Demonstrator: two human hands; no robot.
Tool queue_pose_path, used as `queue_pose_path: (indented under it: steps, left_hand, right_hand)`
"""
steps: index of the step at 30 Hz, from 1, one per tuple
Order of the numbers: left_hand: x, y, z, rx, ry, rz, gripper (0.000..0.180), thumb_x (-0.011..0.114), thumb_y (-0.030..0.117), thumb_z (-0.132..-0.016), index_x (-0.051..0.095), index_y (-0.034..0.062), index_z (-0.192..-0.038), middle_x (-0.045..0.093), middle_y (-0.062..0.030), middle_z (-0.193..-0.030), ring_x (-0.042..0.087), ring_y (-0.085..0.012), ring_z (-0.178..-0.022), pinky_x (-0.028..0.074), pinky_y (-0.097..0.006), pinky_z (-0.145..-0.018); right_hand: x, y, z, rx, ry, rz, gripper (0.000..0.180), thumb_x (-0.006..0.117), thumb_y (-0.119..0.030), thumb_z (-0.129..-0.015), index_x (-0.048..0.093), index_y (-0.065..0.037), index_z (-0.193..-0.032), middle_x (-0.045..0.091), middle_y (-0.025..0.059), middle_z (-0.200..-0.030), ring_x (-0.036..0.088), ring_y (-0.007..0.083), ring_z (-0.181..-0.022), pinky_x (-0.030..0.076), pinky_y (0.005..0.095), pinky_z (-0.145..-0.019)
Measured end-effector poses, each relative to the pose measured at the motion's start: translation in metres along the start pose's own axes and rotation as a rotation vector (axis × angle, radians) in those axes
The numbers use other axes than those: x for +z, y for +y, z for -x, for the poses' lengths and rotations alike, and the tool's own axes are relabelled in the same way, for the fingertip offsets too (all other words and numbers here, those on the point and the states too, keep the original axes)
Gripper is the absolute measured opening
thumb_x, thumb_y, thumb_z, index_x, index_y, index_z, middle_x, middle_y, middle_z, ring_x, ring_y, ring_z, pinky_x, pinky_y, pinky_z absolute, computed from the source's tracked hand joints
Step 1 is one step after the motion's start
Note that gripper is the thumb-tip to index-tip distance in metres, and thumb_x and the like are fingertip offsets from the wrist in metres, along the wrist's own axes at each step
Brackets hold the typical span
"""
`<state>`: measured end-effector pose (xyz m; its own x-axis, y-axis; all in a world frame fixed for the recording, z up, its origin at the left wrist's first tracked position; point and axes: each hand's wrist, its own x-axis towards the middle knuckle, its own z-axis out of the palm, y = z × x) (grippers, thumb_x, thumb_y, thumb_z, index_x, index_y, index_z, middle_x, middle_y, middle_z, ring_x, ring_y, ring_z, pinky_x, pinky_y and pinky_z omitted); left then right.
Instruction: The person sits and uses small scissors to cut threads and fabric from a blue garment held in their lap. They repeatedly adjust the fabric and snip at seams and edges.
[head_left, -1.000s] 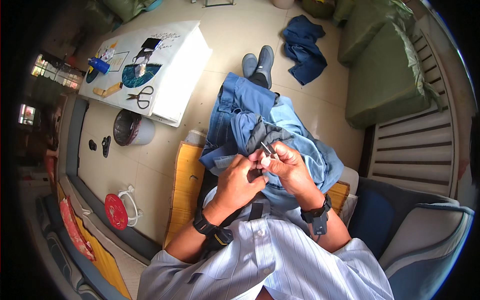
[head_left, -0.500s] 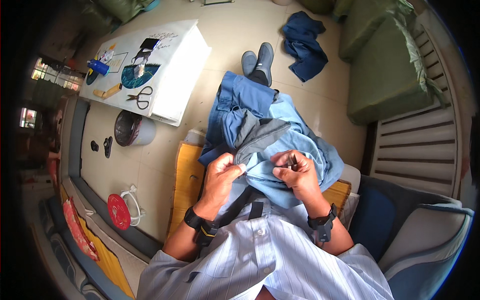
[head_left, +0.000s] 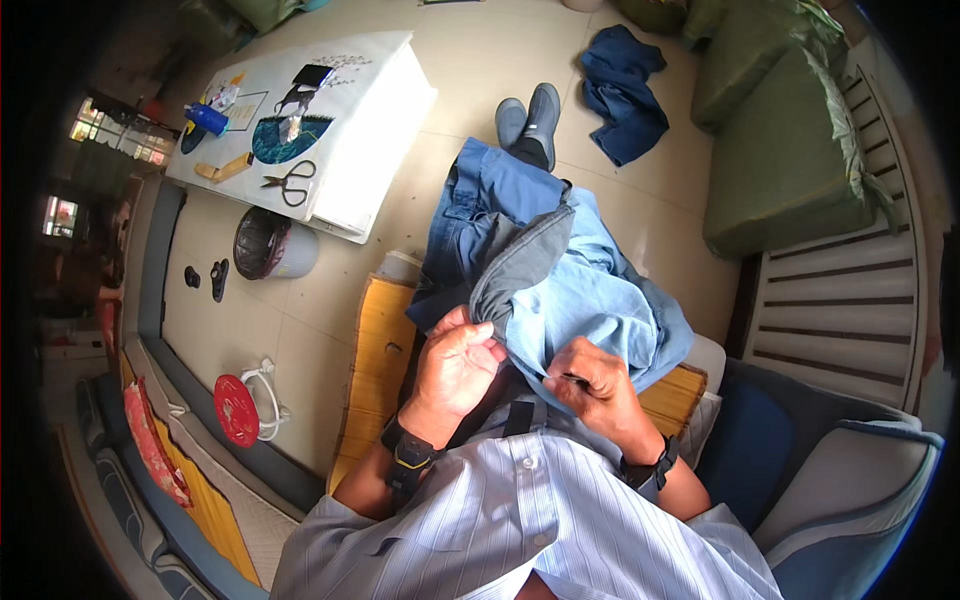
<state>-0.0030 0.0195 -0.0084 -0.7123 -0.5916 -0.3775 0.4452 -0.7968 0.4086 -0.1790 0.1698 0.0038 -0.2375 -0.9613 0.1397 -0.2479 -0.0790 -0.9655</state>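
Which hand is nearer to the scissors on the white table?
Left. The left hand grips the blue garment on the lap, on the same side as the scissors. The right hand pinches the garment's edge, farther from them.

Both forearms come up from the lower edge and meet just below the jeans (head_left: 560, 290), which lie across the lap. The left hand (head_left: 455, 360) is curled, thumb and fingers pinching the grey edge of the jeans. The right hand (head_left: 590, 385) is closed beside it, fingertips pinched together against the jeans.
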Motion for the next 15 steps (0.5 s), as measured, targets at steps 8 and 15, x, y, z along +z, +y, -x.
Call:
queue_pose_path:
  steps: [8,15]
  left_hand:
    - [0.024,0.015,-0.003,-0.041,0.094,-0.409,0.009,0.067,0.003,-0.091,0.064,0.0056,-0.099,0.069,-0.003,-0.095,0.065,-0.0113,-0.084,0.051,-0.028,-0.075]
    - [0.025,0.03,-0.009,0.246,0.043,-1.166,0.029,0.081,0.004,-0.084,0.065,0.0037,-0.109,0.061,-0.0009,-0.097,0.056,-0.0066,-0.085,0.048,-0.023,-0.075]
  right_hand:
    - [0.014,-0.007,0.005,-0.048,-0.034,0.134,0.028,0.072,0.009,-0.072,0.065,-0.005,-0.095,0.063,0.0111,-0.085,0.067,0.0326,-0.072,0.052,0.0408,-0.062]
    - [0.025,-0.006,0.002,-0.032,-0.168,0.21,0.024,0.071,0.005,-0.074,0.066,-0.006,-0.094,0.062,0.0103,-0.086,0.067,0.0342,-0.074,0.052,0.0431,-0.06]
